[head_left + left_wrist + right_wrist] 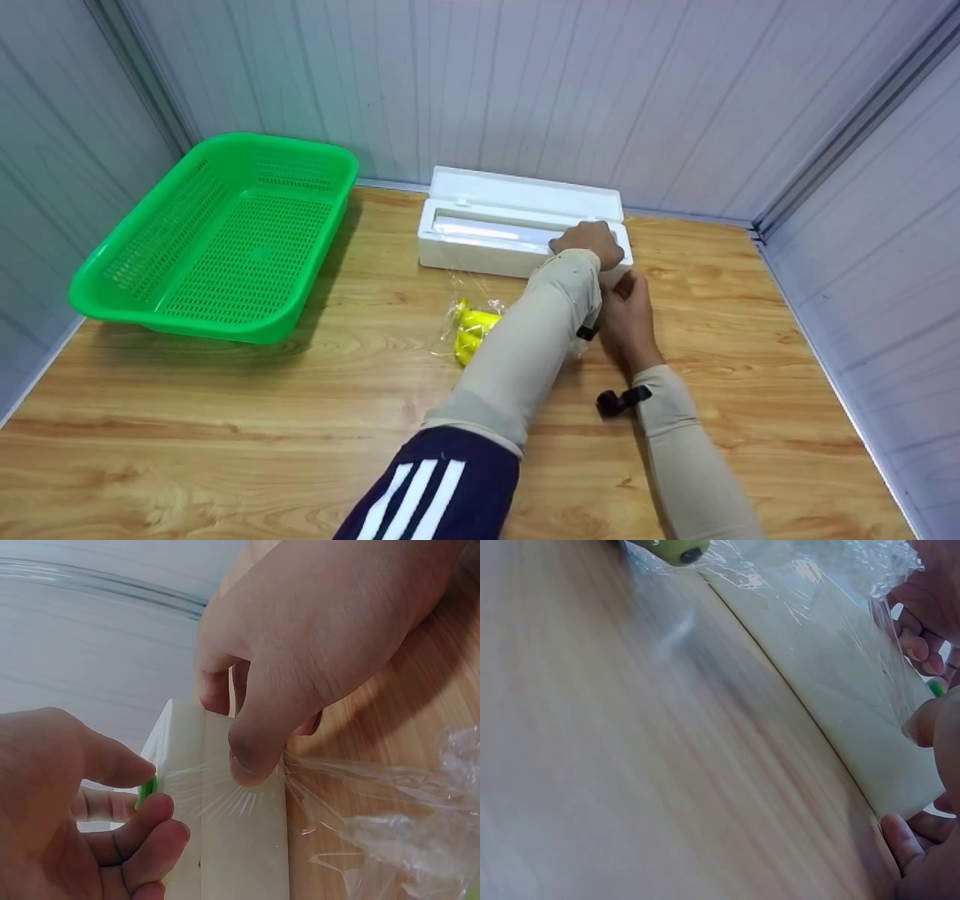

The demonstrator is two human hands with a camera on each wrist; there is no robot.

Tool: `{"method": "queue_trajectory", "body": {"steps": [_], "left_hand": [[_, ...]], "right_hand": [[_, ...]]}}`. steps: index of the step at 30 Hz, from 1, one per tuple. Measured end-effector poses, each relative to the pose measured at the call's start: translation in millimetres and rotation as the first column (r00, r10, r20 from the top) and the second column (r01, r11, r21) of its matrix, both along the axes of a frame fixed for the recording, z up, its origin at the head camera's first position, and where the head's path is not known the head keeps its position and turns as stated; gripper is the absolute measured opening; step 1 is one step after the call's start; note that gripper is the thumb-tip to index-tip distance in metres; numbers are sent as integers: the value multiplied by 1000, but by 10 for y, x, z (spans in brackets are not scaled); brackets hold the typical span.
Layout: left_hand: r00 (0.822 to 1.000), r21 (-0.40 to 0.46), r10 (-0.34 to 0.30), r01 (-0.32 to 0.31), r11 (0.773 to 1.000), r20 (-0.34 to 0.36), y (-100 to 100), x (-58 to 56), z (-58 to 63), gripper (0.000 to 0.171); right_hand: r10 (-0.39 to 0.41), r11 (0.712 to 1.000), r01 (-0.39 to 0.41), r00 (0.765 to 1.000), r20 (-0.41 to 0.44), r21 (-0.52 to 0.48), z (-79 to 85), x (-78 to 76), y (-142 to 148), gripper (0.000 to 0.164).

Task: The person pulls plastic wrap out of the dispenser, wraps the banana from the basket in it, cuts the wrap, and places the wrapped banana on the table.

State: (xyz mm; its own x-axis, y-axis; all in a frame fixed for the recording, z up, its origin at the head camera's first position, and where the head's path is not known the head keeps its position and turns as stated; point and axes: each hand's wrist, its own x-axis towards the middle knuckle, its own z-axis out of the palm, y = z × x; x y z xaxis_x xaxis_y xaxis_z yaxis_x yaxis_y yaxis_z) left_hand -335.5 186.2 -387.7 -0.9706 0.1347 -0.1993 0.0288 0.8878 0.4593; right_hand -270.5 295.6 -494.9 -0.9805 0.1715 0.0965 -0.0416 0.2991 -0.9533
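A long white cling film box [472, 255] lies at the back with its lid [525, 193] raised and a film roll [487, 229] inside. My left hand [589, 244], at the box's right end, pinches a small green slide cutter [147, 792] between thumb and fingers. Just below it, my right hand [628, 319] grips the box's end corner, its thumb pressing gathered cling film [337, 784] against the front face. From there the film stretches to yellow bananas [471, 334], loosely covered by it on the table. My left forearm partly hides them in the head view.
A green plastic basket [262, 328] with perforated sides stands at the left. The wooden table [300, 427] meets pale panel walls [510, 90] at the back and on both sides, with the box close to the back wall.
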Motion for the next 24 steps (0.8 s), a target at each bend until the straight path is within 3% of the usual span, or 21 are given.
{"method": "queue_trajectory", "body": {"steps": [4, 8, 14, 24], "left_hand": [[1000, 20, -7, 8, 1000, -31, -85, 51, 23, 22], [996, 24, -62, 64, 998, -61, -169, 91, 63, 19], [983, -110, -152, 140, 984, -106, -218, 44, 93, 24], [914, -282, -335, 267, 922, -229, -262, -41, 80, 16]], "right_hand": [[13, 999, -12, 1000, 12, -33, -22, 10, -5, 60], [12, 997, -11, 1000, 6, -79, -20, 14, -9, 61], [4, 995, -5, 1000, -11, -101, 0, 8, 18, 62], [-6, 995, 3, 999, -38, -98, -6, 8, 30, 61]]}}
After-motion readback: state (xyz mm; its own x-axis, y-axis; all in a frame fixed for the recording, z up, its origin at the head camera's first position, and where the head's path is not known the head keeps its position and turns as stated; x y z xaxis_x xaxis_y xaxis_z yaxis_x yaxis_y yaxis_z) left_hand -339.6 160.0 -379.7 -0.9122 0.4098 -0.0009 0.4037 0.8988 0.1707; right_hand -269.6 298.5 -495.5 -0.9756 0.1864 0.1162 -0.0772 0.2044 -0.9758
